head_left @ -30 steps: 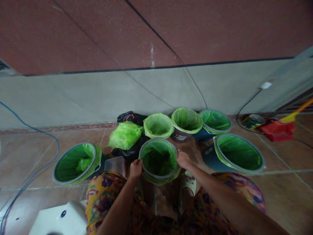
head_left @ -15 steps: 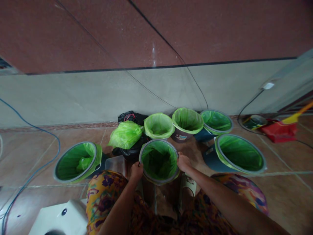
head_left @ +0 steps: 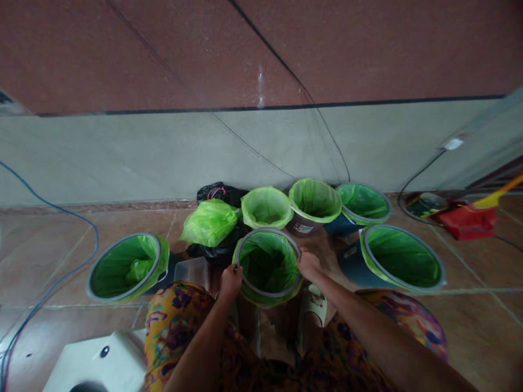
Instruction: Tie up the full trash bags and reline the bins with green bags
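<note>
Between my knees stands a trash bin [head_left: 269, 299] lined with a green bag, a grey ring [head_left: 267, 233] around its mouth. My left hand [head_left: 231, 280] is closed on the left side of that ring. On the opposite side my right hand [head_left: 309, 264] grips the ring, fingers curled at the edge. The bag's inside looks dark, and its bottom is hard to make out. Just behind are two more lined bins, a pale one [head_left: 266, 208] and a brown one [head_left: 314, 200] with a label. A knotted green bag [head_left: 209, 222] rests on black bags [head_left: 214, 253] to the left.
Blue lined bins stand left [head_left: 95, 277], right [head_left: 351, 267] and back right [head_left: 345, 224]. A clear plastic box [head_left: 191, 272] sits by my left knee, a white stool-like object [head_left: 98, 362] nearer. A red dustpan [head_left: 468, 220] and a blue cable [head_left: 61, 206] lie on the floor.
The grey ring has shifted slightly up and tilted, and both hands have moved a little with it, still gripping its sides. My view has shifted slightly.
</note>
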Tool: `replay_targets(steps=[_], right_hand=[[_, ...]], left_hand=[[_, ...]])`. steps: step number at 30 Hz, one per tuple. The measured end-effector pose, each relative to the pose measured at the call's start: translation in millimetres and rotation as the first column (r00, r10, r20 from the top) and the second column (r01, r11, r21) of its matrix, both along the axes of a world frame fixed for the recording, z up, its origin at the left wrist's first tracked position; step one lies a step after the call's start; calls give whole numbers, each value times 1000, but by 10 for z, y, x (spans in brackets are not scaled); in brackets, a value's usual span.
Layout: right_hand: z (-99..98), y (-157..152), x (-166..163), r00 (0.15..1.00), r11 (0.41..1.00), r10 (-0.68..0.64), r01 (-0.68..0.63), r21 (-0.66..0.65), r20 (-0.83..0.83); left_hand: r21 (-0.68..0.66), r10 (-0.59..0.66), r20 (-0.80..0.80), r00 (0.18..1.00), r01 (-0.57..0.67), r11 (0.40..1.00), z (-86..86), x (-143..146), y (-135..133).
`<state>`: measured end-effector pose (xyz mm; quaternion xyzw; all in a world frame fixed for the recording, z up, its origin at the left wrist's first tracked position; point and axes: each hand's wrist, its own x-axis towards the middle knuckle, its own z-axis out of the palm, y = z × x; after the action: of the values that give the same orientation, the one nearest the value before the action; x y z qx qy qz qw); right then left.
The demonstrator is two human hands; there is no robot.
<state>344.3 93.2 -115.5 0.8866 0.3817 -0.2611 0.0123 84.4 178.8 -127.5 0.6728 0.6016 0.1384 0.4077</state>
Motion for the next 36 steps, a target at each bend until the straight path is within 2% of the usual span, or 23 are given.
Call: replay_targets(steps=[13,19,26,36], right_hand=[[-110,-85,-61,999,999,50,-50,4,5],[-142,-109,-110,996,996,88,-88,15,12],[-138,-84,-142,995,996,93,-93,0,-24],[-268,-56,-153,987,987,160,-161,-24,-23]], left_hand=[[-45,33,-99,995,-38,998,-12,-58,-5],[-19,54,-188,981,-59,998,9,-64,2],[-11,-38,-403,914,36,999,67,-68,-36],[-61,-64,-434,898,42,997,27,-23,-59]])
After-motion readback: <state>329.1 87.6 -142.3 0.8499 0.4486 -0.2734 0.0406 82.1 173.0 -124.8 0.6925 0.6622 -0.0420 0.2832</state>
